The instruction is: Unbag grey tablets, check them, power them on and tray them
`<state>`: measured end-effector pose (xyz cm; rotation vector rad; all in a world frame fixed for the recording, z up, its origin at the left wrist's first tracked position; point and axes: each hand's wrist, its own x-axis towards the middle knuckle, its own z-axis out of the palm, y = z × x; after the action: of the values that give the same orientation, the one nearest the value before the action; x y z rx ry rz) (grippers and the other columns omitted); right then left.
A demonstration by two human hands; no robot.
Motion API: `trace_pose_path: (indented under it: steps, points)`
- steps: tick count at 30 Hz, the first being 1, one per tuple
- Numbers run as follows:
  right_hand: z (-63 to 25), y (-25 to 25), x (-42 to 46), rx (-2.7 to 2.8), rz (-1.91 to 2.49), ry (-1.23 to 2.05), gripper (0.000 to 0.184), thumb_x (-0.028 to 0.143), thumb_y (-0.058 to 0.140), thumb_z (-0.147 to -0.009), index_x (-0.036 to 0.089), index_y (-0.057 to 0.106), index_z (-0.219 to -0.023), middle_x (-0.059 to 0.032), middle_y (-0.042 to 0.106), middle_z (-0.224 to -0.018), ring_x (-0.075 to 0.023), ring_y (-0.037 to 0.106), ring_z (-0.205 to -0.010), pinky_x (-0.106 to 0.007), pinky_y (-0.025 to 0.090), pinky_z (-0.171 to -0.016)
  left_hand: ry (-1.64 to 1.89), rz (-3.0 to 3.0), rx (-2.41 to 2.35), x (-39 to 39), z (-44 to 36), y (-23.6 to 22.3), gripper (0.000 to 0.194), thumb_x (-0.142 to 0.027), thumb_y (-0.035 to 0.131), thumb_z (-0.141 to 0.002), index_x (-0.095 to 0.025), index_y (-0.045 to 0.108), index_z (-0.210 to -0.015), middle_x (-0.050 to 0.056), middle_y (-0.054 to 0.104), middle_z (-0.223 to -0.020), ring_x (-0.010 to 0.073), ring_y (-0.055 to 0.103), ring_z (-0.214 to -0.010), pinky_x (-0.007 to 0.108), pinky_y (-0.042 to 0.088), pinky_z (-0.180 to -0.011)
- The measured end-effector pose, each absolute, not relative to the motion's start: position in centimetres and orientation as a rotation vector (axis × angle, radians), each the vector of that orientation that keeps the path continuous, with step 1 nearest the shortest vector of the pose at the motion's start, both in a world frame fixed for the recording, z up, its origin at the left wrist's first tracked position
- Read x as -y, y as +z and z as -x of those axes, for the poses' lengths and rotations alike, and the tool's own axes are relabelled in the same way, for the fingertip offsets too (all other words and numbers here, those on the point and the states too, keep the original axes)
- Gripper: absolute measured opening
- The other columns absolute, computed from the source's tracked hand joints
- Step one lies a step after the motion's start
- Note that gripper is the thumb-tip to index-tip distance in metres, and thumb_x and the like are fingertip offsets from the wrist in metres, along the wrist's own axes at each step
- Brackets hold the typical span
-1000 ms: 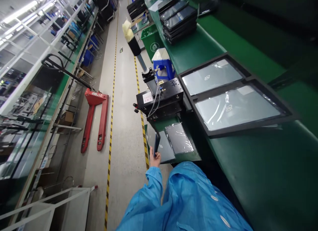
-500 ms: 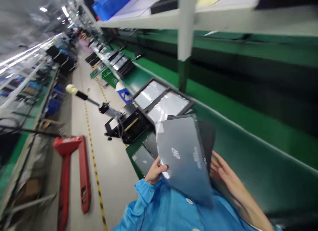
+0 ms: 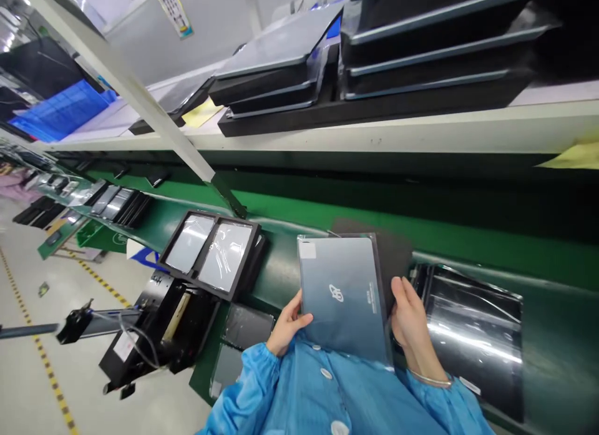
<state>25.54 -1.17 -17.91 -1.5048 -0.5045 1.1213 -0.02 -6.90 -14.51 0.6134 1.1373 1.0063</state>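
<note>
My left hand [image 3: 289, 326] pinches the lower left edge of a blue-grey tablet [image 3: 344, 307], its back with a white logo facing up. Clear plastic film wraps the tablet, and a small white label sits in its top left corner. Behind it a dark sheet [image 3: 392, 254] sticks out at the top and right. My right hand [image 3: 412, 322] is closed at that sheet's right edge, beside the tablet; some of its fingers are hidden. Close to my right hand lies a stack of shiny, film-covered dark panels [image 3: 475, 341].
Left on the green bench [image 3: 281, 266] is a black tray [image 3: 238, 288] with two film-covered panels. Below it lie two wrapped tablets [image 3: 248, 327]; a black machine [image 3: 163, 322] stands at the bench edge. Overhead, a white shelf [image 3: 374, 132] carries stacked tablets in black foam [image 3: 271, 79].
My view has swung to the right and levelled, bringing the panel stack and loaded shelf into sight. The tablet stays in my left hand, and my right hand stays at the dark sheet's edge.
</note>
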Motion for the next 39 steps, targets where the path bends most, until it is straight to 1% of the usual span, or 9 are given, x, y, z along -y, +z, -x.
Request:
trace_pose_path:
  steps: [6,14,21,25,28,33,35,37,39]
  points:
    - [-25.8,-18.1,0.4,0.463,1.493,1.035,0.086,0.076,0.066,-0.078,0.018,0.056,-0.141,-0.0102,0.055,-0.153,-0.0306,0.045,-0.144,-0.047,0.03,-0.125,1.146,-0.434,-1.115,6.9,-1.5,-14.8,0.069,-0.04,0.092,-0.068,-0.025,0.07,-0.132,0.01,0.06,-0.149,0.0347,0.048,-0.145,0.051,0.03,-0.126]
    - [-26.4,-21.4,-1.1,0.542,1.668,0.828,0.045,0.05,0.06,-0.1,0.018,0.061,-0.132,-0.0123,0.058,-0.143,-0.0311,0.054,-0.133,-0.06,0.04,-0.114,1.128,-0.628,-1.155,5.6,-1.4,-12.6,0.063,-0.035,0.091,-0.069,-0.02,0.073,-0.128,0.014,0.063,-0.143,0.0367,0.049,-0.144,0.053,0.03,-0.125]
    - [-28.5,-23.8,-1.7,0.671,1.82,0.982,0.041,0.045,0.066,-0.097,0.018,0.063,-0.128,-0.0118,0.06,-0.14,-0.0315,0.056,-0.131,-0.062,0.042,-0.112,1.18,-0.727,-1.165,6.2,-0.1,-9.4,0.058,-0.033,0.086,-0.077,-0.023,0.069,-0.132,0.013,0.065,-0.141,0.0337,0.053,-0.141,0.049,0.035,-0.124]
    - [-29.2,-19.6,-0.2,0.796,1.705,1.097,0.056,0.063,0.06,-0.092,0.02,0.068,-0.127,-0.0154,0.059,-0.145,-0.0358,0.041,-0.147,-0.058,0.032,-0.122,1.18,-0.762,-1.126,6.7,-0.6,-7.0,0.066,-0.035,0.085,-0.078,-0.027,0.062,-0.139,0.011,0.063,-0.144,0.0336,0.054,-0.14,0.048,0.041,-0.12]
    - [-29.3,-13.9,2.7,0.873,1.498,1.267,0.069,0.074,0.033,-0.096,0.027,0.062,-0.138,-0.0097,0.066,-0.14,-0.03,0.059,-0.133,-0.047,0.052,-0.109,1.132,-0.848,-1.19,6.9,-1.7,-5.5,0.058,-0.045,0.083,-0.079,-0.027,0.068,-0.132,0.012,0.067,-0.137,0.0342,0.063,-0.131,0.048,0.046,-0.116]
    - [-27.5,-5.7,6.7,0.727,1.406,1.105,0.072,0.056,0.083,-0.073,0.027,0.063,-0.136,-0.0064,0.072,-0.13,-0.026,0.069,-0.119,-0.029,0.058,-0.098,0.953,-1.429,-1.274,7.5,-2.4,-3.2,0.031,-0.043,0.07,-0.092,-0.03,0.077,-0.119,0.01,0.073,-0.128,0.0295,0.069,-0.123,0.041,0.053,-0.11]
    - [-27.0,-3.9,7.5,0.523,1.41,1.087,0.073,0.052,0.09,-0.062,0.029,0.068,-0.127,-0.004,0.078,-0.116,-0.0239,0.075,-0.102,-0.024,0.062,-0.084,1.073,-1.496,-1.185,7.7,-2.6,-2.5,0.041,-0.037,0.071,-0.093,-0.034,0.068,-0.133,0.009,0.077,-0.123,0.0232,0.077,-0.105,0.031,0.062,-0.095]
    - [-27.0,-2.7,8.2,0.335,1.425,1.081,0.073,0.049,0.095,-0.052,0.031,0.071,-0.118,-0.0008,0.08,-0.101,-0.0233,0.077,-0.091,-0.021,0.063,-0.075,1.179,-1.433,-1.042,7.7,-3.1,-1.7,0.068,-0.037,0.07,-0.094,-0.038,0.039,-0.155,0.007,0.08,-0.115,0.0148,0.077,-0.078,0.023,0.064,-0.073]
    - [-27.3,-2.0,8.9,0.226,1.448,1.079,0.069,0.044,0.098,-0.045,0.033,0.074,-0.109,0.0019,0.079,-0.088,-0.0231,0.077,-0.084,-0.02,0.063,-0.07,1.129,-1.385,-0.933,7.1,-3.9,-0.7,0.087,-0.04,0.068,-0.095,-0.039,0.011,-0.162,0.007,0.079,-0.115,0.0115,0.073,-0.068,0.02,0.061,-0.062]
